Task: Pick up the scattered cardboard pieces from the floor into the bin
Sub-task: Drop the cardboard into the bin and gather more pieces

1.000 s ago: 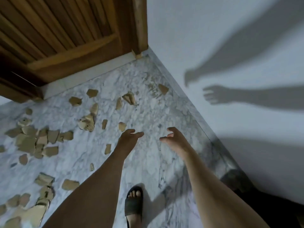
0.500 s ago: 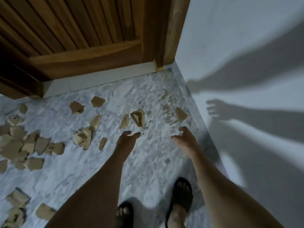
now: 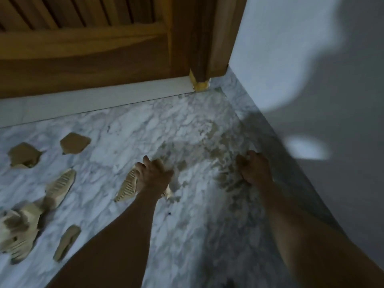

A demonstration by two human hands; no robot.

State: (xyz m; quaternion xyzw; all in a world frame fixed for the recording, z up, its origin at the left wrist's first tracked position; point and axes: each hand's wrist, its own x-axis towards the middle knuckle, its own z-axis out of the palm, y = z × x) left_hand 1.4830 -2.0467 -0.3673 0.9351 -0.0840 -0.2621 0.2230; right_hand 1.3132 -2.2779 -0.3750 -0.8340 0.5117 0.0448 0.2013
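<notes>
Left hand (image 3: 154, 175) down on white marbled floor (image 3: 128, 129), fingers over torn ribbed tan cardboard piece (image 3: 127, 187); grip unclear. Right hand (image 3: 254, 169) low near grey wall (image 3: 311, 59), blurred, hold unclear. More flat brown cardboard scraps (image 3: 75, 143) lie left of left hand. Wooden door (image 3: 93, 48) beyond both.

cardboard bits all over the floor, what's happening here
A person is bent low over a marble floor by a wooden door, gathering torn cardboard. The left hand is down on a ribbed cardboard piece; the right hand is at the floor near the wall, its grip too blurred to read. More cardboard pieces lie to the left. No bin is in view.
</notes>
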